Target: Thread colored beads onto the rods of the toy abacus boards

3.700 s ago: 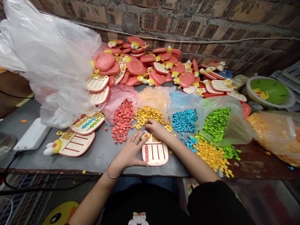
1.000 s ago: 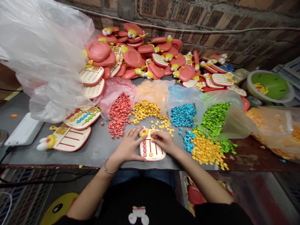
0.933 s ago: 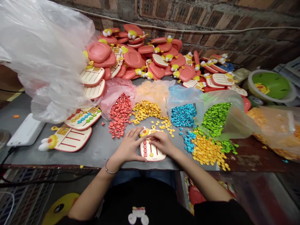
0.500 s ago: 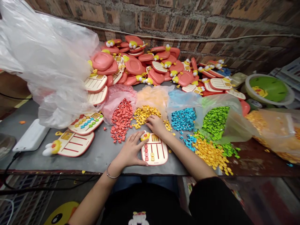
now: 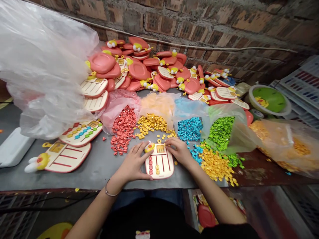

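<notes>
A cream board with a red rim (image 5: 163,166) lies flat before me, with a yellow duck-like head at its top left. Red bars divide it into columns; several red pieces (image 5: 151,166) line the left one, and two yellow pieces (image 5: 157,169) sit in the second. My left hand (image 5: 133,162) grips the board's left side, thumb at the lower edge and fingers near the duck head. At the upper right edge is my right hand (image 5: 179,152), its fingers bent together; whatever is between the fingertips is hidden. Just beyond are loose yellow pieces (image 5: 152,124).
Open bags spill red pieces (image 5: 123,126), blue pieces (image 5: 189,128) and green pieces (image 5: 221,131). Yellow discs (image 5: 216,166) lie right. A filled board (image 5: 81,133) overlaps an unfilled board (image 5: 68,158) at left. Red-backed boards (image 5: 138,71) are heaped behind, near a brick wall.
My right hand has come back from the yellow pile to the board's upper right edge. My left hand stays on the board. The view has shifted slightly.
</notes>
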A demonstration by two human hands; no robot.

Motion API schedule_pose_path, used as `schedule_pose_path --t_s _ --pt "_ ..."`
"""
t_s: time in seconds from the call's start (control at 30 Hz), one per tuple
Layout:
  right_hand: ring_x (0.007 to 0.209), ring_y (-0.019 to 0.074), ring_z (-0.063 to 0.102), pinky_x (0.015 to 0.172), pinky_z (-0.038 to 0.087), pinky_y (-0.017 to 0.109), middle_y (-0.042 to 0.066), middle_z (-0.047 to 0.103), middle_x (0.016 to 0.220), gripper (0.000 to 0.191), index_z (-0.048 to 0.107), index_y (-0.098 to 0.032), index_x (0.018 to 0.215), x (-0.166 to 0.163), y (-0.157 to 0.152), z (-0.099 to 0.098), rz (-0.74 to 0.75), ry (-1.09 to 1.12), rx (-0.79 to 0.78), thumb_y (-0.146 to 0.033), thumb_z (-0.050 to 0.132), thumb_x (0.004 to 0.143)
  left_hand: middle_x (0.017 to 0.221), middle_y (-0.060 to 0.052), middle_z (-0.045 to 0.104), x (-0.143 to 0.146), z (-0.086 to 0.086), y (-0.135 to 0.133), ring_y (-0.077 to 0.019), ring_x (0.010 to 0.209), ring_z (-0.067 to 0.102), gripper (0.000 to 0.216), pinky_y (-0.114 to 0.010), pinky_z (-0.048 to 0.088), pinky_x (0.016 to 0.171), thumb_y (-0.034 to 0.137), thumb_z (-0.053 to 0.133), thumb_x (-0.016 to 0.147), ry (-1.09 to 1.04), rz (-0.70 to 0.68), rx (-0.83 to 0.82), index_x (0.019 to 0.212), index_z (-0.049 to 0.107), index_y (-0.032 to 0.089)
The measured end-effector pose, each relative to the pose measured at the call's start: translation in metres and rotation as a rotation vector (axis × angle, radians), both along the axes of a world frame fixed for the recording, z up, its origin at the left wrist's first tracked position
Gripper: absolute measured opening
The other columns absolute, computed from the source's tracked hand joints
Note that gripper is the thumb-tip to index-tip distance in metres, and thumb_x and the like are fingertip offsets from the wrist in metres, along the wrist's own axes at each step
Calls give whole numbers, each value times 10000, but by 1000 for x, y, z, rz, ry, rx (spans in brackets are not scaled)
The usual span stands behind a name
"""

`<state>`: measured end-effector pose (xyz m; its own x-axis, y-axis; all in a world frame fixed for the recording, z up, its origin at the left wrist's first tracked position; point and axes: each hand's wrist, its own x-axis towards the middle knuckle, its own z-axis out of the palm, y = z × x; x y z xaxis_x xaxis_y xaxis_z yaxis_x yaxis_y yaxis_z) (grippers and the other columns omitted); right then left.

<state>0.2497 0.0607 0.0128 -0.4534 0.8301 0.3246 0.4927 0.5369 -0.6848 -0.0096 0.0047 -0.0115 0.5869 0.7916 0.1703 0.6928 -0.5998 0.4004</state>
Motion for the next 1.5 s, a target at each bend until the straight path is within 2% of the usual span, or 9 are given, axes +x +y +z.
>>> schedule_pose_path --t_s 0.2,0.4,0.53,0.67,0.9,1.03,1.17,1.3,1.5 --pt "884 225 630 811 527 392 77 678 902 141 654 -222 849 4 -7 -19 1 -90 76 -216 536 927 1566 -141 238 1 0 -1 -405 1377 271 1017 -544 261 1103 826 621 619 14 13 -14 1440 429 256" --pt "886 238 609 781 526 393 99 680 931 184 668 -212 871 11 -15 -11 70 -170 121 -200 497 940 1567 -134 247 1 2 -1 -390 1389 273 1027 -521 254 1107 847 604 609 42 29 -12 1434 439 258" --pt "832 203 641 754 534 345 64 687 891 135 669 -218 954 13 -24 -11 90 -96 -26 -199 538 926 1574 -134 236 2 2 0 -398 1391 269 1058 -524 252 1105 869 581 600 50 18 -29 1448 419 257" --pt "816 181 671 753 540 328 77 700 1036 313 600 -227 1213 -5 -25 -19 87 46 -148 -228 591 899 1587 -117 206 3 0 0 -389 1406 247 1066 -509 242 1112 859 588 609 56 5 -29 1475 367 279" --pt "742 176 668 729 520 303 33 728 840 377 661 -213 1159 -14 2 -3 382 66 -479 -390 699 829 1588 -109 207 3 3 0 -390 1400 266 1072 -498 256 1112 852 595 612 61 8 -37 1485 348 282" --pt "874 195 641 805 497 326 73 700 971 182 690 -192 1041 -24 42 -1 91 47 -166 -269 589 910 1588 -116 202 3 6 0 -389 1402 263 1050 -503 258 1113 837 612 616 63 14 -47 1470 379 273" --pt "956 236 590 859 472 371 107 659 968 130 682 -166 949 -54 77 -13 72 -245 106 -114 598 864 1588 -124 198 3 6 -1 -385 1411 242 1033 -508 252 1118 840 600 625 67 11 -38 1456 405 258" --pt "901 210 586 823 486 345 87 629 916 129 664 -173 892 -64 81 -13 65 -223 117 -111 551 889 1590 -120 192 2 5 -1 -379 1412 240 1034 -507 249 1123 845 587 632 69 13 -30 1459 400 254" --pt "929 186 600 723 526 290 68 577 1007 132 668 -210 994 -16 37 8 70 111 -58 -226 579 899 1589 -118 198 3 4 0 -381 1410 245 1027 -517 250 1118 842 592 630 69 18 -46 1461 394 273"
